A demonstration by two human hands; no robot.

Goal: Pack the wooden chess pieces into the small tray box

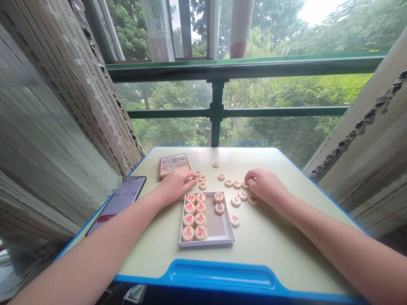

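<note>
A shallow white box (pixel 230 228) stands on the table with stacked Chinese chess pieces inside. Red-marked pieces (pixel 200 219) fill its two left columns, and dark-marked pieces (pixel 219 208) sit at its upper right. My left hand (pixel 178 183) is just beyond the box's far left corner, thumb and fingers closed round a Chinese chess piece that they partly hide. To the right, my right hand (pixel 266 186) has its fingers curled down on a dark-marked piece (pixel 245 185) at the end of a short row. Several loose pieces (pixel 235 201) lie between the hands, face up.
Behind my left hand lies the box lid (pixel 174 164) with printed writing. A phone (pixel 119 203) showing a timer rests at the table's left side. The table (pixel 152 254) has a blue rim and a blue tray groove (pixel 222 277) at the front. Curtains flank the railing and window.
</note>
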